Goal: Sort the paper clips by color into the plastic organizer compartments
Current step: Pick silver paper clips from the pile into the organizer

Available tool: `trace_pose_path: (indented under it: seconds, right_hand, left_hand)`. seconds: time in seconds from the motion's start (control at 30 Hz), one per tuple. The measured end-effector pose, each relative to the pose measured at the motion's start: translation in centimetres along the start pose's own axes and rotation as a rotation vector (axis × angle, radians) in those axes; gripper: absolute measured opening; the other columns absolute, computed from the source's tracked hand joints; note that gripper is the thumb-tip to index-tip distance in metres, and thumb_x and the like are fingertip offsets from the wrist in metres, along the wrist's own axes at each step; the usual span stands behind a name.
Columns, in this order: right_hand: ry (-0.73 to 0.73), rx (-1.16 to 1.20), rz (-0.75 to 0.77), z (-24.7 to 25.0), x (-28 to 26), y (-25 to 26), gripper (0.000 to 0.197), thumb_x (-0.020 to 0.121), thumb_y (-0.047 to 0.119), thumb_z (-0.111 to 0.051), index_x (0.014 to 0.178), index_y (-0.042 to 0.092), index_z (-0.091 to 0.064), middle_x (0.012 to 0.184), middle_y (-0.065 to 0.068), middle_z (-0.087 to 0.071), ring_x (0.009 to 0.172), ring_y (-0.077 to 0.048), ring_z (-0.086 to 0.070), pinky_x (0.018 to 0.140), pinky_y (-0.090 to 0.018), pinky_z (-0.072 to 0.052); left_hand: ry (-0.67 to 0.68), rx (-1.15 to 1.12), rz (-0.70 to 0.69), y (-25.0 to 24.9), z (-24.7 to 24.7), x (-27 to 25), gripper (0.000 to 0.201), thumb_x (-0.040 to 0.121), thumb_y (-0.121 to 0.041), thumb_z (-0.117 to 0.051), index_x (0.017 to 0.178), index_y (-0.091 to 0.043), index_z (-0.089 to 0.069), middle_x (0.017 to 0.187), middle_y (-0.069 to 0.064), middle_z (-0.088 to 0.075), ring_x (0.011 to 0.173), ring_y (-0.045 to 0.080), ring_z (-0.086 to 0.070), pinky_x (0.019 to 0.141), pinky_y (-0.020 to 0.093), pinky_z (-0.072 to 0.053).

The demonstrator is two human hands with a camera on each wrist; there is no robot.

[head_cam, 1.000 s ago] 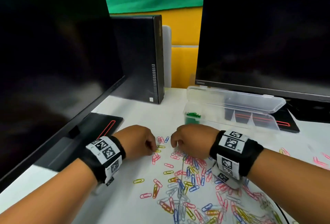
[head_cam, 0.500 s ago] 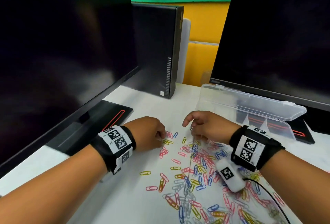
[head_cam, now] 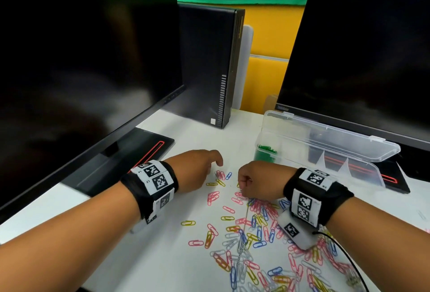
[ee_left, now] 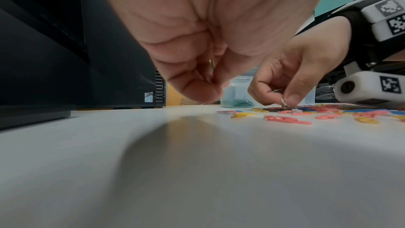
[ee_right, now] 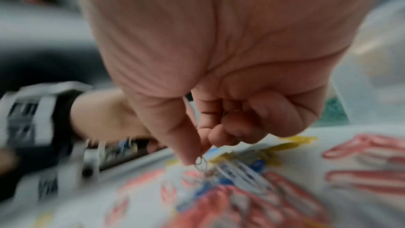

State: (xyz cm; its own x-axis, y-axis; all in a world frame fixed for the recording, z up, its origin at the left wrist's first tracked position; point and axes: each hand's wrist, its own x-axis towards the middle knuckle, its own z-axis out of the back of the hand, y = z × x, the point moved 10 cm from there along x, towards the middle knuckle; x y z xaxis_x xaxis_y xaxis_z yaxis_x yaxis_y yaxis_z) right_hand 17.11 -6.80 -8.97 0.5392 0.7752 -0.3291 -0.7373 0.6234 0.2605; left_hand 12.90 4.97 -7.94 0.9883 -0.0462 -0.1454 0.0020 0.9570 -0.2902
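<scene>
A heap of loose paper clips (head_cam: 263,233) in pink, blue, yellow and silver covers the white desk. My right hand (head_cam: 243,192) is at the heap's far edge. Its thumb and forefinger pinch a silver clip (ee_right: 200,161), and more wire shows inside its curled fingers (ee_right: 219,127). My left hand (head_cam: 213,168) hovers just left of a few pink clips (head_cam: 220,174) with its fingers curled in. A sliver of wire (ee_left: 211,61) shows in its fold. The clear organizer (head_cam: 363,170) stands open at the back right, with green clips (head_cam: 265,149) in its leftmost compartment.
A dark monitor (head_cam: 81,70) looms at the left, its stand base (head_cam: 139,149) close behind my left wrist. A black computer case (head_cam: 209,66) stands at the back. A second monitor (head_cam: 360,47) rises behind the organizer. A black cable (head_cam: 344,254) trails from my right wrist.
My right hand has drawn back from its forward reach and now pinches a silver clip at the heap's edge. The left hand has stayed beside the pink clips.
</scene>
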Motion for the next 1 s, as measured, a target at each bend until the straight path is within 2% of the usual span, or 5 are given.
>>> trace_pose_path:
  seconds: [0.17, 0.4, 0.57, 0.67, 1.0]
  right_hand:
    - [-0.049, 0.508, -0.101, 2.1, -0.3, -2.0, 0.012, 0.084, 0.008, -0.067, 0.078, 0.016, -0.060, 0.061, 0.005, -0.063, 0.054, -0.016, -0.049, 0.052, -0.027, -0.038]
    - [-0.006, 0.704, -0.153, 1.5, 0.4, -2.2, 0.029, 0.089, 0.001, -0.049, 0.102, 0.017, -0.068, 0.077, -0.014, -0.059, 0.056, -0.019, -0.049, 0.048, -0.026, -0.039]
    - [0.070, 0.068, -0.020, 1.1, 1.7, 1.4, 0.045, 0.099, 0.014, -0.041, 0.134, 0.037, -0.059, 0.148, 0.002, -0.051, 0.126, -0.016, -0.052, 0.105, -0.027, -0.043]
    - [0.080, -0.058, -0.029, 1.0, 2.1, 1.6, 0.048, 0.101, 0.019, -0.043, 0.144, 0.039, -0.050, 0.157, 0.000, -0.041, 0.139, -0.021, -0.042, 0.114, -0.033, -0.036]
    - [-0.051, -0.128, -0.019, 2.6, 0.4, -0.6, 0.007, 0.089, 0.028, -0.067, 0.089, 0.025, -0.073, 0.080, 0.014, -0.062, 0.074, -0.007, -0.057, 0.058, -0.022, -0.040]
  left_hand:
    - [0.119, 0.077, 0.048, 0.7, -1.1, 0.3, 0.047, 0.097, -0.006, -0.041, 0.131, -0.032, -0.061, 0.116, -0.001, -0.050, 0.107, 0.022, -0.056, 0.094, 0.029, -0.045]
    - [0.095, 0.078, 0.012, 0.4, -0.8, 0.1, 0.049, 0.095, -0.007, -0.041, 0.125, -0.040, -0.062, 0.111, -0.002, -0.052, 0.102, 0.019, -0.056, 0.093, 0.032, -0.049]
    - [0.089, 0.079, 0.026, 0.6, -0.8, 0.1, 0.048, 0.097, -0.008, -0.044, 0.120, -0.042, -0.067, 0.108, -0.003, -0.051, 0.101, 0.019, -0.056, 0.093, 0.030, -0.048]
    - [0.055, 0.074, 0.048, 0.8, -0.3, 0.1, 0.041, 0.096, -0.008, -0.046, 0.113, -0.036, -0.069, 0.107, -0.005, -0.051, 0.101, 0.019, -0.056, 0.093, 0.031, -0.049]
    - [0.014, 0.049, 0.036, 0.4, 0.0, 0.0, 0.023, 0.099, -0.022, -0.045, 0.108, -0.027, -0.066, 0.106, -0.002, -0.053, 0.095, 0.020, -0.058, 0.083, 0.028, -0.046]
